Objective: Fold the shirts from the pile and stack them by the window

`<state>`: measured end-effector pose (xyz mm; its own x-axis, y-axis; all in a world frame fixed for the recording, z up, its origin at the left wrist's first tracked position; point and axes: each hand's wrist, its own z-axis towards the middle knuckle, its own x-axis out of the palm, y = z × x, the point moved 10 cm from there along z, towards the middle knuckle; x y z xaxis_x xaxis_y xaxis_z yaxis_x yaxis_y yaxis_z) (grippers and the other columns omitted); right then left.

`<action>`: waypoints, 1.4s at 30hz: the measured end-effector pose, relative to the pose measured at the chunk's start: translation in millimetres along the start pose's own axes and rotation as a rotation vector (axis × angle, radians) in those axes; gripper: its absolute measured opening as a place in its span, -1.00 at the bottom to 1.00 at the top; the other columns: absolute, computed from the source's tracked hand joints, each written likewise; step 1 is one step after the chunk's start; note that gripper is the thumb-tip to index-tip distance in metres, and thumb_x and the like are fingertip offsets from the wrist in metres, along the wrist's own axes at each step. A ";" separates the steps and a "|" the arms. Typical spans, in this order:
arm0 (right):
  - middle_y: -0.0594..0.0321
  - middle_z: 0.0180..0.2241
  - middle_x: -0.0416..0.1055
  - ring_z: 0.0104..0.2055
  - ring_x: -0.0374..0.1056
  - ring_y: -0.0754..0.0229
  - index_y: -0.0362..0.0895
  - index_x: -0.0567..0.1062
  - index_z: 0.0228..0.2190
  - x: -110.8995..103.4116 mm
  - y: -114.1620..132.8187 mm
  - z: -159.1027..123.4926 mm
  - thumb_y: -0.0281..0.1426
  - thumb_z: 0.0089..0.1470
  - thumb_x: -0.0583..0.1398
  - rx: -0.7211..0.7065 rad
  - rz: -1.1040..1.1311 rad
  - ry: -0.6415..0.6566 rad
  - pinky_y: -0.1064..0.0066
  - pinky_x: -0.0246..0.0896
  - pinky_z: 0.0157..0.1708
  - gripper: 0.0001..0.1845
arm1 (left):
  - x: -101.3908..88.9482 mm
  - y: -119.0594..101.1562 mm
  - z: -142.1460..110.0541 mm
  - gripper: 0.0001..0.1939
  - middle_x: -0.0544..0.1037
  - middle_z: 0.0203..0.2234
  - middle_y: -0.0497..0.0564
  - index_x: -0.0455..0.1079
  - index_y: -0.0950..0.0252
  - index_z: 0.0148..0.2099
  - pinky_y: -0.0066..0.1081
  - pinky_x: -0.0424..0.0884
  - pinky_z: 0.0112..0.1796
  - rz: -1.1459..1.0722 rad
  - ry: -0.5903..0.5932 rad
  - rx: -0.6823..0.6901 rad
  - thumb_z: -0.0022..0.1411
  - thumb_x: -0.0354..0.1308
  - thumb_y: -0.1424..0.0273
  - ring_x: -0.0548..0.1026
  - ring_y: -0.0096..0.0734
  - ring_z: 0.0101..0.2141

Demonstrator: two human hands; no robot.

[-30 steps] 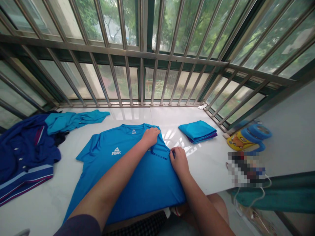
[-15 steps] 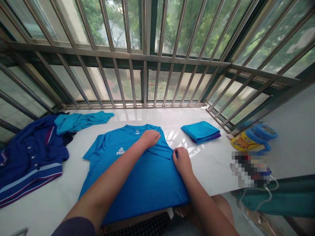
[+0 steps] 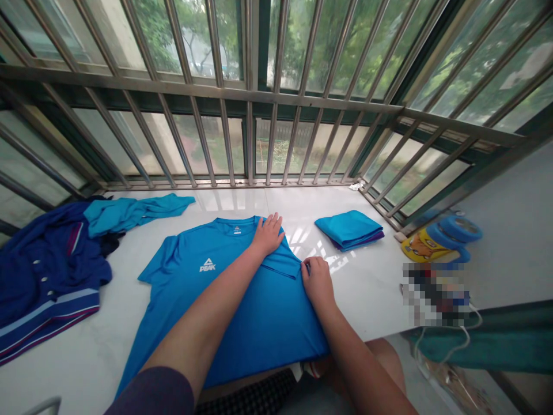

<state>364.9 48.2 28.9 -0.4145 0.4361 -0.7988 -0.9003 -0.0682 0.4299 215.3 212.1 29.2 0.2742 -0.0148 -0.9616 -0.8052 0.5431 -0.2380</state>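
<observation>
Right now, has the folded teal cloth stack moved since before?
No, the folded teal cloth stack sits as before, judged by the steel window rail.

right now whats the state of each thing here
t-shirt, flat, face up, one side folded inward
left hand, open, flat on the shirt by the collar
right hand, pinching the folded edge
folded stack, neatly folded, blue over purple
teal garment, loosely spread
navy jacket, rumpled
</observation>
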 end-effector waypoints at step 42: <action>-0.05 -0.22 0.53 -0.09 0.43 -0.16 -0.08 0.55 -0.23 9.8 -4.2 7.3 -0.28 0.32 0.14 -0.142 -0.117 0.010 0.01 0.30 0.00 -0.79 | -136.3 271.7 -295.1 -0.64 0.61 0.02 0.29 0.60 0.29 0.00 -0.12 0.49 0.09 0.073 -0.103 -0.876 0.42 0.14 0.15 0.56 0.05 0.06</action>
<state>365.5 59.3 22.3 -0.3061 0.4397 -0.8444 -0.9520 -0.1433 0.2706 -196.1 113.9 55.2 0.2184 0.0929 -0.9714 -0.9243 -0.2995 -0.2365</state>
